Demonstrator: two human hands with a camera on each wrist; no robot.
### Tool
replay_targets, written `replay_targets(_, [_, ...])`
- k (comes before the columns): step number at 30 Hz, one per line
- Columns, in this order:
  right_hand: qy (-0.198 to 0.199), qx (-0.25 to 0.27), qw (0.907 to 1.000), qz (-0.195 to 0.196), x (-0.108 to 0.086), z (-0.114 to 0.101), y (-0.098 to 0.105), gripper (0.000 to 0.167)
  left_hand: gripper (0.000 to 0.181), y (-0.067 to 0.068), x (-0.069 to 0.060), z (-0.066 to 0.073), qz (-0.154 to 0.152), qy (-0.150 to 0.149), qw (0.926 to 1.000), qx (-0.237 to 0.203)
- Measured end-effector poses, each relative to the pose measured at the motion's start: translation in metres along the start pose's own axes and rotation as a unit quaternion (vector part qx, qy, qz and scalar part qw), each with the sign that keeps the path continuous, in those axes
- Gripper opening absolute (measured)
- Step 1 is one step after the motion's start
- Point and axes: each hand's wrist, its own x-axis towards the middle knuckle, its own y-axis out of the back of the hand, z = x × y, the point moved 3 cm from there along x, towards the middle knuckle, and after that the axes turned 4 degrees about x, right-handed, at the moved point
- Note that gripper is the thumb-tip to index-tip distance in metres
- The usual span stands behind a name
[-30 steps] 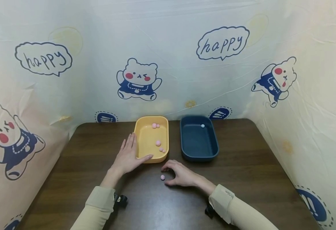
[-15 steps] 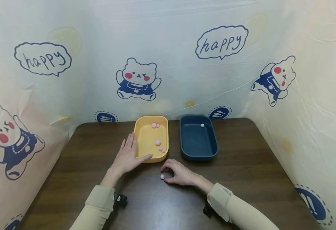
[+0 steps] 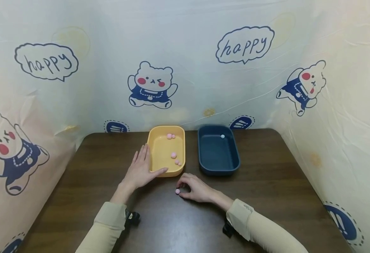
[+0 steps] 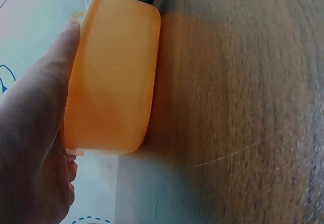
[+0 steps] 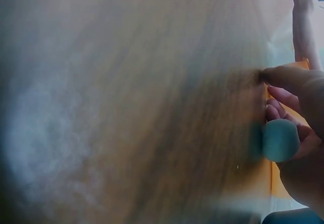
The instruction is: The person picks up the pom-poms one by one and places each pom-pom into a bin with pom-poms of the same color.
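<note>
The left hand point(image 3: 139, 173) rests on the left and front rim of a yellow plastic tray point(image 3: 149, 149), fingers straight and thumb along the front edge; its thumb point(image 4: 63, 46) also shows in the left wrist view. Several pink balls, one of them a larger ball point(image 3: 173, 155), lie in the tray. The right hand point(image 3: 195, 188) pinches a small pink ball point(image 3: 177, 191) on the table between thumb and index finger. In the right wrist view, a teal ball point(image 5: 281, 140) sits against the curled fingers under the palm, hidden from the head view.
A dark blue tray point(image 3: 219, 173) stands to the right of the yellow one, with a small pale blue ball point(image 3: 222, 136) inside. Both trays are on a dark wooden table point(image 3: 267, 196). A patterned sheet point(image 3: 185, 42) hangs behind and at the sides.
The right thumb and index finger have closed on the pink ball, which has shifted slightly away from the person. The left hand has stayed at the yellow tray.
</note>
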Motion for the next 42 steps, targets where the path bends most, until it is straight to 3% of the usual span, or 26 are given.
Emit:
replay_targets(7, [0.007, -0.003, 1.0000, 0.005, 0.001, 0.012, -0.005, 0.014, 0.137, 0.000, 0.002, 0.000, -0.003, -0.002, 1.0000, -0.006])
replay_targets(14, [-0.042, 0.008, 0.9990, -0.008, 0.008, -0.002, -0.001, 0.014, 0.137, 0.005, 0.004, 0.000, 0.002, -0.003, 1.0000, -0.008])
replay_targets(21, [0.007, 0.009, 0.9999, 0.005, 0.007, 0.019, -0.016, 0.018, 0.137, -0.003, 0.002, -0.003, 0.001, 0.000, 1.0000, -0.006])
replay_targets(25, [0.006, 0.041, 0.9990, 0.015, 0.004, 0.016, -0.011, 0.014, 0.137, -0.005, 0.001, -0.001, -0.003, -0.002, 1.0000, -0.009])
replay_targets(29, [0.021, 0.028, 0.9990, 0.027, 0.004, 0.013, -0.007, 0.016, 0.136, -0.003, 0.000, 0.000, -0.005, 0.000, 1.0000, -0.008])
replay_targets(33, [-0.007, 0.021, 0.9993, 0.030, 0.004, 0.004, 0.000, 0.012, 0.137, -0.002, 0.001, -0.002, -0.002, 0.001, 1.0000, 0.000])
replay_targets(35, [-0.042, 0.037, 0.9980, 0.029, 0.004, -0.008, 0.007, 0.007, 0.137, -0.001, 0.001, -0.002, 0.000, 0.002, 1.0000, 0.001])
replay_targets(42, [-0.084, 0.046, 0.9945, 0.042, 0.000, -0.011, 0.020, 0.006, 0.138, -0.002, 0.000, -0.002, 0.004, 0.003, 1.0000, -0.006])
